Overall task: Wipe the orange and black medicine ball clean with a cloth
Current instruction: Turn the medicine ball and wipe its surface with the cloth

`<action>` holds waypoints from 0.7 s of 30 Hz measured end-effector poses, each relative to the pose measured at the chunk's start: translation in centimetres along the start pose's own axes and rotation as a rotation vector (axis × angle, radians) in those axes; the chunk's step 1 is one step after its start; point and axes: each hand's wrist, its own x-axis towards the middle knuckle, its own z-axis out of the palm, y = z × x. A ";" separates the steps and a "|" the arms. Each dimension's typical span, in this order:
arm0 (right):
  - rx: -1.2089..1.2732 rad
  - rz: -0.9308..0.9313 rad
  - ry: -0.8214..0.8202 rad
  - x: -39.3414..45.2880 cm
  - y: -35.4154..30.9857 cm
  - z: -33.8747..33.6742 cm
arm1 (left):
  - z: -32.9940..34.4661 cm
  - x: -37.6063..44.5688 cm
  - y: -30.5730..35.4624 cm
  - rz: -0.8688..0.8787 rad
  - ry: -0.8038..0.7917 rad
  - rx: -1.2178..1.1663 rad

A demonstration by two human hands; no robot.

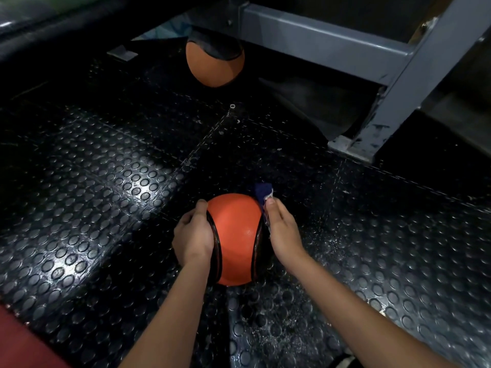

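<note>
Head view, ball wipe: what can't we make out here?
- Medicine ball: underside and far side hidden by the ball itself; its black left panel is covered by the left hand.
- Cloth: mostly hidden between the right hand and the ball, so its size is unclear.
- Second ball: top lost in shadow under the grey frame.

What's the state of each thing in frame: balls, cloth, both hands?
near medicine ball: on the floor, held between both hands
cloth: bunched, pressed to the ball's right side
left hand: cupping the ball's left side
right hand: pinching the cloth against the ball
far medicine ball: resting on the floor by the metal frame, untouched
</note>
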 end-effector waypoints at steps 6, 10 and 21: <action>-0.004 -0.002 0.004 0.3 0.1 -0.2 | 0.3 -0.1 0.2 0.017 -0.003 0.044; 0.004 -0.005 -0.006 0.1 -0.2 -0.3 | 0.2 0.0 0.2 0.023 0.002 0.055; 0.029 0.007 -0.013 0.2 0.3 -0.4 | 0.2 -0.3 0.3 0.026 0.000 0.039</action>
